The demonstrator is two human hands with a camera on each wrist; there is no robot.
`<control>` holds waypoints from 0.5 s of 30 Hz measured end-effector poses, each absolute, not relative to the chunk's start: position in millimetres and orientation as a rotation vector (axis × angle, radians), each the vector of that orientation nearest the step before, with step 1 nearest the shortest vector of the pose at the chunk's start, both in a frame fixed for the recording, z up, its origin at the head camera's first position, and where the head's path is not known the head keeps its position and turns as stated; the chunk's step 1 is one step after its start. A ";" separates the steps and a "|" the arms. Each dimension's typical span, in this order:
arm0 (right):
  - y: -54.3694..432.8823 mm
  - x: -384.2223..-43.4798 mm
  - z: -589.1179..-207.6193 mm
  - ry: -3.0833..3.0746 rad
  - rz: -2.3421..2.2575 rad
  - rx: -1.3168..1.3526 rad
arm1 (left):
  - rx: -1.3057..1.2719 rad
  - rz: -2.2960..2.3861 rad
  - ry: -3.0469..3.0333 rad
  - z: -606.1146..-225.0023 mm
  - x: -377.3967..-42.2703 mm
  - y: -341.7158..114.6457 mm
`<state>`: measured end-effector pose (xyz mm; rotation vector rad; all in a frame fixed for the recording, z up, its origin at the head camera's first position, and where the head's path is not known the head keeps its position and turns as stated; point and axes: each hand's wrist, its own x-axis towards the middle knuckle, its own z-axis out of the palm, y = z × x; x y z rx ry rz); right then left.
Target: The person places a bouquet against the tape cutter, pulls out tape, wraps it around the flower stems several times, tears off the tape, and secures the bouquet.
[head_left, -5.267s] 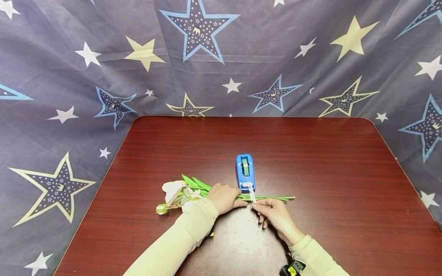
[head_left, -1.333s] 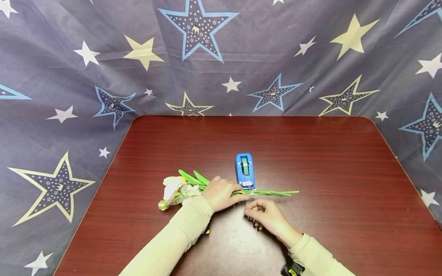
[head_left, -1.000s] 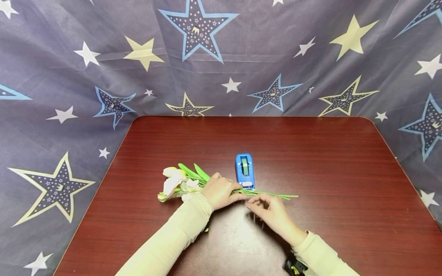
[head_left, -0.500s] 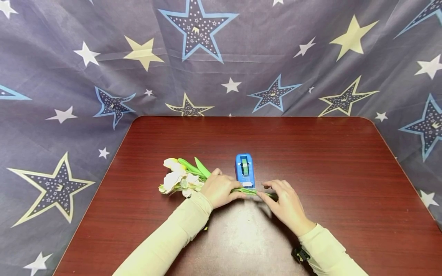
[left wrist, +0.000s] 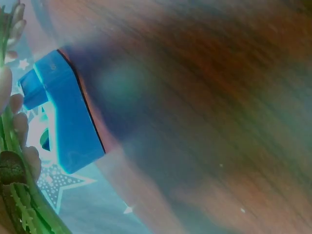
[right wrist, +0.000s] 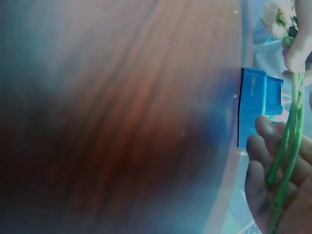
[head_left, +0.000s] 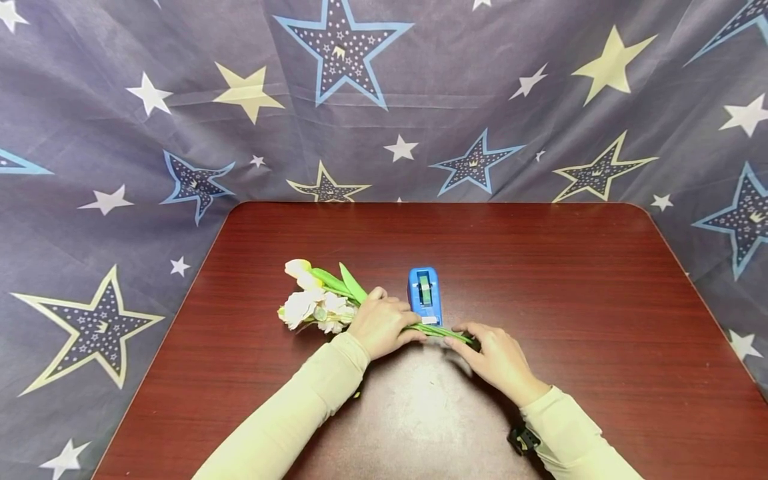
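A bunch of flowers (head_left: 302, 308) with white and pale yellow blooms is held a little above the table, blooms to the left. My left hand (head_left: 384, 325) grips its green stems below the leaves. Near the stem ends, my right hand (head_left: 498, 358) has its thumb and fingers on either side of them. In the right wrist view the stems (right wrist: 292, 141) run across the palm with the fingers loosely curled about them. Just behind the stems stands a blue tape dispenser (head_left: 425, 293), its side facing the left wrist camera. Whether tape is on the stems is hard to tell.
The dark red wooden table (head_left: 540, 267) reaches back to a grey curtain (head_left: 456, 80) printed with stars. A black strap with a small device (head_left: 523, 440) sits on the right wrist.
Earlier my right hand pulled a tape strip from the dispenser to the stems; the strip no longer hangs there. That hand has since moved right onto the stems, and the blooms have turned and risen.
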<state>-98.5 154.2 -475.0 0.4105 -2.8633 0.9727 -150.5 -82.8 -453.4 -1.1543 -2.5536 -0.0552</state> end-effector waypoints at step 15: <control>156.4 -109.1 -475.7 -3.006 1.320 0.497 | -1.182 0.039 -2.446 -453.4 -158.1 -83.0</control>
